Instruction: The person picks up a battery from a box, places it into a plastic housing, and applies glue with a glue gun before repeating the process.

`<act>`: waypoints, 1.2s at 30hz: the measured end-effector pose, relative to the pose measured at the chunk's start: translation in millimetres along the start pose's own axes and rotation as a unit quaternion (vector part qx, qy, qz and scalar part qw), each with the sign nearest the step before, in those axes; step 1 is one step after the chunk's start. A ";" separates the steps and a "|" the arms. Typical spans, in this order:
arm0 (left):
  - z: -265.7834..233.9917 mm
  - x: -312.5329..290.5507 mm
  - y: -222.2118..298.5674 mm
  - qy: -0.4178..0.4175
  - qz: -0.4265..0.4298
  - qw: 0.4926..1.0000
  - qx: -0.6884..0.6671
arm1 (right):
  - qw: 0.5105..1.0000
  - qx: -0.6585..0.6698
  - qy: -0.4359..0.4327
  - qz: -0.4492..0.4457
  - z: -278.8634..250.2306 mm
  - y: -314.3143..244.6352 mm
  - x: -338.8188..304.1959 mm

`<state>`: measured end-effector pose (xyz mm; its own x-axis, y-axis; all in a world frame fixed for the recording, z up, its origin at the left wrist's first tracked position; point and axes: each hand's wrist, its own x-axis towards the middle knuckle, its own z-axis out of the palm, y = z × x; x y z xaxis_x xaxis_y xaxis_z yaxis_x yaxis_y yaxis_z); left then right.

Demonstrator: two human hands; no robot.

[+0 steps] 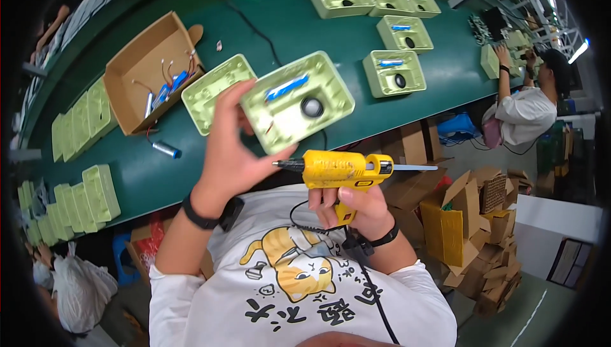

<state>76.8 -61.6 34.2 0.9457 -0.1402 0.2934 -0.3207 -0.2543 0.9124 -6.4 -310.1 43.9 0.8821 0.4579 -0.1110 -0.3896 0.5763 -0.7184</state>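
My left hand point(223, 146) grips a pale green plastic housing point(283, 118) by its left side, thumb along the lower edge, raised above the bench and tilted toward me. Inside it lie a blue cylindrical battery point(287, 87) and a round black part point(312, 106), perhaps a small speaker. A yellow hot glue gun point(340, 169) is in my right hand point(363, 210), fingers wrapped round its handle. Its black nozzle points left, just below the housing and near my left thumb. A whitish glue stick point(414, 167) sticks out of its back end.
On the green bench point(223, 26), a cardboard box point(137, 48) holds blue batteries; a loose battery point(165, 150) lies beside it. An open housing point(210, 102) sits behind my left hand. Several fitted housings point(394, 83) stand far right, others left. A co-worker point(528, 108) works at right.
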 end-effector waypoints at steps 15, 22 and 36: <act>92.3 149.0 -61.8 -0.098 0.081 0.989 0.076 | 0.989 0.106 0.025 -0.097 -36.8 16.9 -23.9; -35.8 26.4 -2.4 0.009 0.129 0.919 0.373 | 0.988 0.108 0.048 -0.100 -52.6 26.0 -15.8; -60.5 -127.1 -16.4 0.021 0.089 0.935 0.343 | 0.935 -0.308 -0.012 0.176 32.9 2.0 83.9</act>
<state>-34.9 18.3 -0.7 0.8703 -0.2056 0.4476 -0.4191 -0.7865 0.4536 58.2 -248.4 55.7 0.7187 0.5647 -0.4057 -0.4217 -0.1100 -0.9000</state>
